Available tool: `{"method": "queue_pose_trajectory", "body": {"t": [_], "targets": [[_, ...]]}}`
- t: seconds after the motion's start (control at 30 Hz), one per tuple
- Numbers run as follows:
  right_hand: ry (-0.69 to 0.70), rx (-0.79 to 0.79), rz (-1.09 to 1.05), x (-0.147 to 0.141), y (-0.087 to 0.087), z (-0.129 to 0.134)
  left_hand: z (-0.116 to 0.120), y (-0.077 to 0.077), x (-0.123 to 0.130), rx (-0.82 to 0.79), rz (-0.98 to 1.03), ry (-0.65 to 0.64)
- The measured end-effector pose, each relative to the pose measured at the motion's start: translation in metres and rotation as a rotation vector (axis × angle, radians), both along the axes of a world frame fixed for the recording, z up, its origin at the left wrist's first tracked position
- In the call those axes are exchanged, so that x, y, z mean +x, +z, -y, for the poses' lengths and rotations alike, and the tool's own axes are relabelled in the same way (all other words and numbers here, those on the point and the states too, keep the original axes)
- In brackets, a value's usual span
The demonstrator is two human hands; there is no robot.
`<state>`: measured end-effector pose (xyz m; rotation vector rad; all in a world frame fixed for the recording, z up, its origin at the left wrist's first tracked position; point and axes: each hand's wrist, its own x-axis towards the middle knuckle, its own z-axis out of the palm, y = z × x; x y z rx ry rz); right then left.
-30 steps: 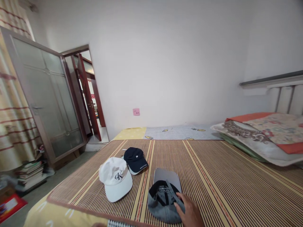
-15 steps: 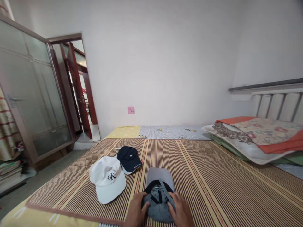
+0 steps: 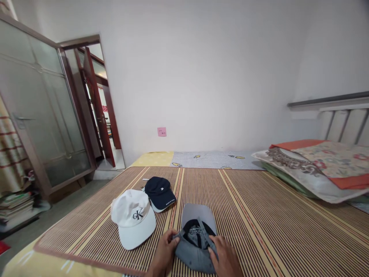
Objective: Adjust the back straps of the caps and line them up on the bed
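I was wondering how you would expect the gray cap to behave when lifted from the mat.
The gray cap is probably light, since it appears to be a hollow cloth shell. Its crown may flex or crease, as the fabric looks soft and unlined. The brim likely stays stiffer, because it holds a smooth, even shape.

1 pink note (image 3: 162, 132) is on the wall (image 3: 201, 77); books (image 3: 16, 204) lie stacked near a glazed door (image 3: 54, 123).

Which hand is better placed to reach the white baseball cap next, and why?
The left hand, probably: it holds the left edge of the gray baseball cap, nearer the white baseball cap; the right hand holds the opposite side.
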<state>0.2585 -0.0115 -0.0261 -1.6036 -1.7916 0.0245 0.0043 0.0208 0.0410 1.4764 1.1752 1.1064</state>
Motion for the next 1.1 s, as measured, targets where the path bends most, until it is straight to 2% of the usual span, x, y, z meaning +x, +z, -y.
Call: {"method": "queue_pose_trajectory", "body": {"t": [0.2, 0.37, 0.57, 0.7, 0.8, 0.93, 1.03, 1.1], "targets": [[-0.066, -0.071, -0.002, -0.008, 0.004, -0.013, -0.002, 0.015, -0.003, -0.015, 0.175, -0.077], [-0.059, -0.013, -0.024, -0.002, 0.006, -0.018, -0.013, 0.026, 0.002, -0.014, 0.218, -0.087], [0.040, 0.028, -0.388, 0.008, 0.006, -0.016, -0.030, 0.026, 0.001, -0.042, 0.282, -0.074], [0.025, -0.084, -0.582, 0.014, 0.015, -0.025, -0.046, 0.022, -0.001, -0.098, 0.378, -0.080], [0.090, -0.161, -0.554, 0.020, 0.032, -0.047, -0.061, 0.025, 0.000, -0.128, 0.464, -0.114], [0.109, -0.130, -0.496, 0.025, 0.051, -0.079, -0.078, 0.031, 0.001, -0.110, 0.523, -0.123], [0.104, -0.122, -0.504, 0.023, 0.053, -0.087, -0.081, 0.030, -0.001, -0.087, 0.501, -0.117], [0.096, -0.172, -0.489, 0.018, 0.052, -0.085, -0.078, 0.026, -0.003, -0.080, 0.475, -0.117]]}}
